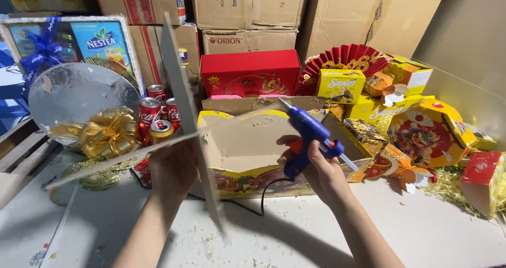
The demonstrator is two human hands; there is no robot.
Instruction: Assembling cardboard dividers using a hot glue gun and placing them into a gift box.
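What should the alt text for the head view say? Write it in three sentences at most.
A person's right hand holds a blue plastic glue gun over an open yellow cardboard box, while the left hand holds up thin grey cardboard sheets. Around them on the white table lie red drink cans, a gold ribbon bow and yellow snack boxes.

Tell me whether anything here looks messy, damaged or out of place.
Yes. The yellow tray box has rough, torn-looking inner walls, and straw-like shreds and small scraps litter the white tabletop on the right. Several small boxes lie tipped over.
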